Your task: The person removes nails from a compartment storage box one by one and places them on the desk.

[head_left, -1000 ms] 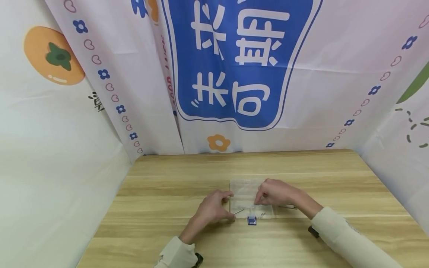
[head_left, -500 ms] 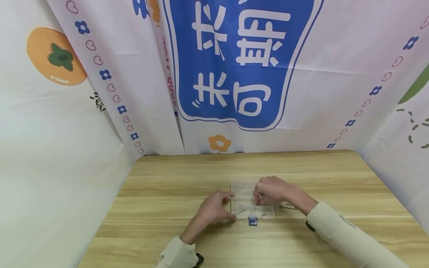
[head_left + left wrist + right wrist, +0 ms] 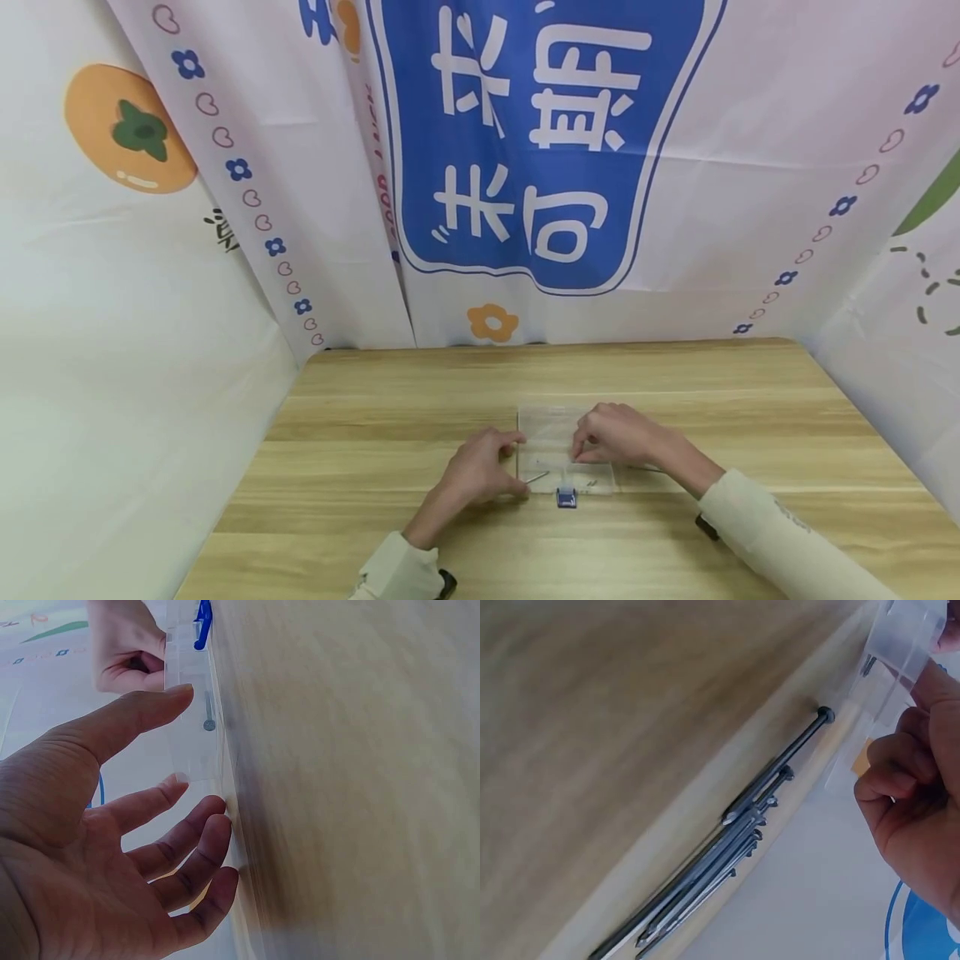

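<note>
A clear plastic box [image 3: 547, 433] with compartments and a blue latch [image 3: 567, 498] lies on the table. One nail [image 3: 537, 477] rests in its front left compartment, and small nails [image 3: 592, 483] lie in the front right one. My left hand [image 3: 478, 468] holds the box at its left end, thumb at the front corner and index finger farther back; the other fingers hang free in the left wrist view. My right hand [image 3: 618, 435] has curled fingers, tips lowered at the box's middle. Whether anything sits between those fingertips is hidden.
Several long nails [image 3: 757, 802] lie in a loose bunch on the wooden table [image 3: 390, 400] beside the box's right end, mostly behind the right hand in the head view. Printed cloth [image 3: 750, 208] hangs at the back and both sides.
My right hand shifts slightly over the box, its fingertips staying near the middle. The left hand keeps its place at the left end.
</note>
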The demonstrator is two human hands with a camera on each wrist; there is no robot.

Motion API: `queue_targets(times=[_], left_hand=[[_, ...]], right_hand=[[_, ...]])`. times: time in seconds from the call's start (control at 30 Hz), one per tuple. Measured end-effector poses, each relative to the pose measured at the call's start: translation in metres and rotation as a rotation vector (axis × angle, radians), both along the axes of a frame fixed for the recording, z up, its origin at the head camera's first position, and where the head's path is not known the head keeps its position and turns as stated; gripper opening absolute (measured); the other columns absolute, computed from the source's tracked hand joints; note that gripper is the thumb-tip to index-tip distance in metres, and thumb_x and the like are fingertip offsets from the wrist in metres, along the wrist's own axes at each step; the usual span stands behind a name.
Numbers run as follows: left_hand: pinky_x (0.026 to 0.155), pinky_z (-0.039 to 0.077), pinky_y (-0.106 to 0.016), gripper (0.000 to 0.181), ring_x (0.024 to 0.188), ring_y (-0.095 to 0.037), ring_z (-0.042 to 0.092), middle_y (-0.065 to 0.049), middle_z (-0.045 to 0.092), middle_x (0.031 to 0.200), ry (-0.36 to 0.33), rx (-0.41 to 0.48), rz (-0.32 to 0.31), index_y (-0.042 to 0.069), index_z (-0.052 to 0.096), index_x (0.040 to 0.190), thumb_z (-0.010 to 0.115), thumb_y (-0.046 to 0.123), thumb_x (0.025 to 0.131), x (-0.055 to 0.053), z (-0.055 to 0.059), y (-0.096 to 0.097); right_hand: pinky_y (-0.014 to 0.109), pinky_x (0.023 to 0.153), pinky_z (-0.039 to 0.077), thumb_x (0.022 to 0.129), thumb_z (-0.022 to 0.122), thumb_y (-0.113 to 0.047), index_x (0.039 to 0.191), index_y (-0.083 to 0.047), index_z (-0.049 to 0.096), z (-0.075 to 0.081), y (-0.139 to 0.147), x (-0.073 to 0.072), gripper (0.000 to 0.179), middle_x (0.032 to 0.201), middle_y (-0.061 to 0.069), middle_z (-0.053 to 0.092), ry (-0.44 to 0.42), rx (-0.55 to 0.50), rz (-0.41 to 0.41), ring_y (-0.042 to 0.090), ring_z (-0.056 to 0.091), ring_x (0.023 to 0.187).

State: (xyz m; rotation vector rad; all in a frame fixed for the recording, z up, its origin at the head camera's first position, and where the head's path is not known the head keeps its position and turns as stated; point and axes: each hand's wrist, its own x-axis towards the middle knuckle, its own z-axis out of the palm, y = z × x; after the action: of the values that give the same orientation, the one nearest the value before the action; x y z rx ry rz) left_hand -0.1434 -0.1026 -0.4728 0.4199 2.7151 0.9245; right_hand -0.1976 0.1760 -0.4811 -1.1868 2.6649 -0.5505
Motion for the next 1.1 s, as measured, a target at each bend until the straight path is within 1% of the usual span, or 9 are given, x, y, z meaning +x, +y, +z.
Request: queue_targets(times=[0.07,0.17,0.37,0.5,0.57,0.73,0.77,0.93,1.1], left_hand=[[0.078,0.052,-0.036,0.074,0.092,-0.016,0.056,-0.003,0.067,0.11,0.003,-0.004,-0.002,0.015,0.073,0.138,0.102,0.025,0.07,0.0,0.0,0.0],[0.08,0.053,-0.038,0.074,0.092,-0.016,0.056,-0.003,0.067,0.111,0.01,-0.009,-0.008,0.015,0.072,0.138,0.102,0.025,0.071,0.0,0.0,-0.001],[0.078,0.052,-0.037,0.074,0.091,-0.016,0.056,-0.003,0.067,0.11,0.015,-0.008,-0.015,0.015,0.073,0.138,0.102,0.024,0.071,-0.001,0.001,-0.002],[0.077,0.051,-0.036,0.074,0.091,-0.016,0.055,-0.003,0.067,0.109,0.019,0.0,-0.016,0.015,0.073,0.137,0.102,0.023,0.07,0.0,0.0,-0.002],[0.076,0.051,-0.036,0.074,0.091,-0.016,0.055,-0.003,0.066,0.109,0.021,0.0,-0.016,0.015,0.073,0.137,0.102,0.024,0.07,0.0,-0.001,-0.002],[0.078,0.053,-0.038,0.074,0.093,-0.016,0.057,-0.003,0.067,0.11,0.021,-0.01,-0.016,0.016,0.072,0.138,0.102,0.025,0.071,0.001,-0.002,-0.002],[0.079,0.053,-0.039,0.074,0.094,-0.016,0.057,-0.003,0.067,0.111,0.021,-0.011,-0.016,0.016,0.072,0.138,0.102,0.026,0.071,0.001,-0.002,-0.002],[0.08,0.054,-0.04,0.074,0.095,-0.017,0.058,-0.004,0.067,0.112,0.021,-0.007,-0.014,0.016,0.072,0.138,0.101,0.025,0.071,0.002,-0.002,-0.002],[0.08,0.053,-0.04,0.074,0.094,-0.018,0.057,-0.005,0.067,0.112,0.016,-0.005,-0.009,0.015,0.072,0.139,0.101,0.025,0.072,0.002,0.0,-0.001]], right_hand=[[0.018,0.062,0.043,0.095,0.083,-0.028,0.089,-0.027,0.084,-0.002,0.0,0.001,0.006,0.084,-0.022,0.071,0.037,0.001,0.004,-0.007,0.05,0.068],[0.017,0.061,0.043,0.095,0.083,-0.025,0.088,-0.026,0.084,-0.002,-0.002,0.002,0.008,0.081,-0.021,0.07,0.062,0.014,0.008,-0.007,0.048,0.066],[0.017,0.062,0.043,0.096,0.082,-0.021,0.088,-0.024,0.083,-0.001,-0.004,0.003,0.009,0.084,-0.017,0.074,0.053,0.031,0.013,-0.008,0.049,0.066],[0.017,0.06,0.041,0.096,0.082,-0.021,0.087,-0.024,0.082,-0.003,-0.004,0.004,0.009,0.083,-0.018,0.072,0.061,0.014,0.022,-0.007,0.047,0.065],[0.017,0.061,0.043,0.096,0.082,-0.022,0.089,-0.023,0.084,-0.003,-0.002,0.005,0.007,0.083,-0.018,0.072,0.067,-0.004,0.023,-0.008,0.048,0.066],[0.017,0.066,0.05,0.093,0.084,-0.021,0.096,-0.022,0.087,-0.003,0.003,0.01,0.004,0.084,-0.017,0.074,0.045,-0.034,-0.021,-0.01,0.055,0.071],[0.017,0.066,0.05,0.093,0.084,-0.02,0.096,-0.023,0.087,-0.002,0.004,0.011,0.005,0.084,-0.017,0.074,0.033,-0.033,-0.038,-0.009,0.055,0.071],[0.017,0.063,0.048,0.09,0.086,-0.02,0.093,-0.023,0.088,0.0,0.008,0.016,0.005,0.081,-0.017,0.072,0.04,-0.024,-0.091,-0.008,0.053,0.068],[0.017,0.062,0.045,0.092,0.085,-0.021,0.092,-0.023,0.087,-0.004,0.01,0.017,0.003,0.081,-0.018,0.073,0.066,-0.019,-0.108,-0.007,0.05,0.067]])
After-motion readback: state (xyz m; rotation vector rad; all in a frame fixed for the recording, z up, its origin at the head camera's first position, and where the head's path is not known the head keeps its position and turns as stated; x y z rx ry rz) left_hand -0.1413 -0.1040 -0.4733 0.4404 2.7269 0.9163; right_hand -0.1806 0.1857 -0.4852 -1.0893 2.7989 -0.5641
